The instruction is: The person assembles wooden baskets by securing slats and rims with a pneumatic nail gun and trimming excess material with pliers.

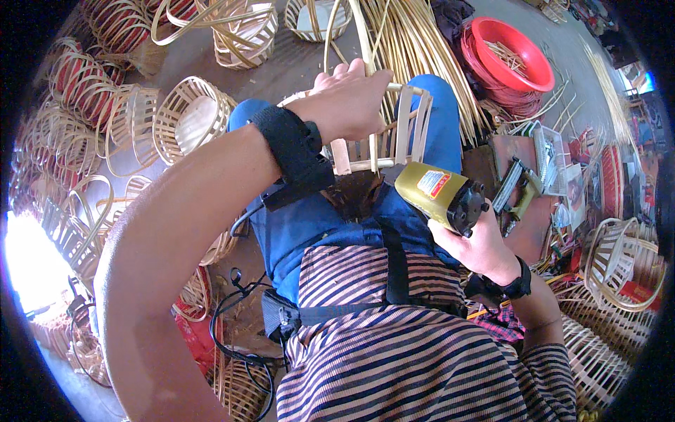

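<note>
A small slatted wooden basket (402, 137) rests between my knees, with pale bent strips (363, 35) rising past it. My left hand (348, 102) reaches across and is closed around the basket's far rim and a strip; its fingertips are partly hidden. In my right hand (481, 246) is a gold and black pneumatic staple gun (430, 191), its head close to the basket's near right edge. The hand wraps around the tool's handle, most of which is out of sight.
Finished-looking baskets (193, 116) crowd the left side. Long thin strips (422, 63) lie ahead beside a red basin (520, 83) holding short sticks. At right, another staple gun (517, 191) lies near a white plastic basket (550, 158). More woven baskets (615, 260) stand at far right.
</note>
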The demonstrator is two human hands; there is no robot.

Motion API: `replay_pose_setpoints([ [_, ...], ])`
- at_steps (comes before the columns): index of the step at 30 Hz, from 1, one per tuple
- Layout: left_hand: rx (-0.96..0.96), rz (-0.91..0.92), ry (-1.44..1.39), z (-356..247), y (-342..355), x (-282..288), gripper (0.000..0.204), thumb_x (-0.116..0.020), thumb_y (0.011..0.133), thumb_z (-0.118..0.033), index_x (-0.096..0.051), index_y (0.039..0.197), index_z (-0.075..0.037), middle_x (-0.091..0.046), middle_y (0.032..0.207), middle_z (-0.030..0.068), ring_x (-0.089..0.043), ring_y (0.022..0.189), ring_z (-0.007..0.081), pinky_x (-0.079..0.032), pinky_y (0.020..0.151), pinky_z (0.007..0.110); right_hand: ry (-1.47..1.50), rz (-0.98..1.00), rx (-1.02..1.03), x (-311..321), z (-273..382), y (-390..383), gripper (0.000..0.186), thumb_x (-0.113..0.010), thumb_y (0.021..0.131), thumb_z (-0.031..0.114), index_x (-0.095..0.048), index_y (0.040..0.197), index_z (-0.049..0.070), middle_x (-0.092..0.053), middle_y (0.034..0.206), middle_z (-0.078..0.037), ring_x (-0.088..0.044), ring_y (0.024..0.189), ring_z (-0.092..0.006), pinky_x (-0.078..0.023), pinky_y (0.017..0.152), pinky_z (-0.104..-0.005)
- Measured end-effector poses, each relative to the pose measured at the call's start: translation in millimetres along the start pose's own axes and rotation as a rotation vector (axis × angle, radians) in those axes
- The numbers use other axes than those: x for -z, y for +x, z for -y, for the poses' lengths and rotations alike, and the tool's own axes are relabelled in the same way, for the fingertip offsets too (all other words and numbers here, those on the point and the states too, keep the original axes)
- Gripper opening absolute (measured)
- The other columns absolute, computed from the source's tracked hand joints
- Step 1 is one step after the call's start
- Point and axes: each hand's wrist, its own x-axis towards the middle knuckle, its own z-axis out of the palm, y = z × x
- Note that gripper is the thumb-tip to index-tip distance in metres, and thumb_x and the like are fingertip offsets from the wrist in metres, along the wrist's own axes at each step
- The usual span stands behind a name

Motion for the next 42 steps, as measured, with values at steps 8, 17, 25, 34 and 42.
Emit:
replay_pose_setpoints([
  [8,0.004,0.047,0.003,-3,4,2,0.070,-0.060,0.064,-0.025,-0.026,0.123,-0.010,-0.039,0.103,0.0202,-0.039,0.099,0.0351,-0.033,0.078,0.045,0.012,0.071,-0.060,4,3,8,0.020,-0.056,0.068,0.002,-0.054,0.087,-0.001,-0.058,0.075,-0.007,-0.056,0.067,-0.0137,-0.043,0.061,-0.0248],
  [17,-0.012,0.034,0.004,-3,7,0,0.070,-0.061,0.062,-0.024,-0.028,0.122,-0.009,-0.040,0.101,0.0199,-0.040,0.098,0.0343,-0.035,0.076,0.045,-0.026,0.051,-0.060,2,0,4,0.021,-0.055,0.069,0.002,-0.054,0.090,-0.001,-0.058,0.077,-0.007,-0.056,0.068,-0.0139,-0.044,0.062,-0.0255],
  [25,-0.013,0.027,-0.002,-3,8,0,0.071,-0.061,0.061,-0.024,-0.028,0.122,-0.009,-0.041,0.100,0.0193,-0.041,0.096,0.0336,-0.035,0.074,0.045,-0.007,0.021,-0.108,-1,2,4,0.016,-0.056,0.066,0.003,-0.054,0.082,0.000,-0.058,0.073,-0.011,-0.057,0.066,-0.0208,-0.044,0.060,-0.0284],
  [34,0.010,0.069,-0.098,1,-4,11,0.087,-0.064,0.062,-0.027,-0.009,0.128,-0.011,-0.039,0.108,0.0226,-0.038,0.104,0.0350,-0.032,0.081,0.047,0.008,-0.019,-0.086,-7,1,4,0.016,-0.056,0.066,0.003,-0.055,0.082,0.000,-0.058,0.072,-0.011,-0.057,0.066,-0.0216,-0.045,0.060,-0.0284],
  [42,0.210,-0.199,-0.034,12,-24,-8,0.066,-0.066,0.053,-0.048,-0.049,0.099,-0.003,-0.043,0.099,0.0158,-0.040,0.099,0.0312,-0.035,0.081,0.043,0.142,-0.174,-0.172,23,10,17,0.030,-0.058,0.066,0.004,-0.051,0.094,-0.002,-0.056,0.089,-0.011,-0.054,0.082,-0.0181,-0.041,0.075,-0.0276],
])
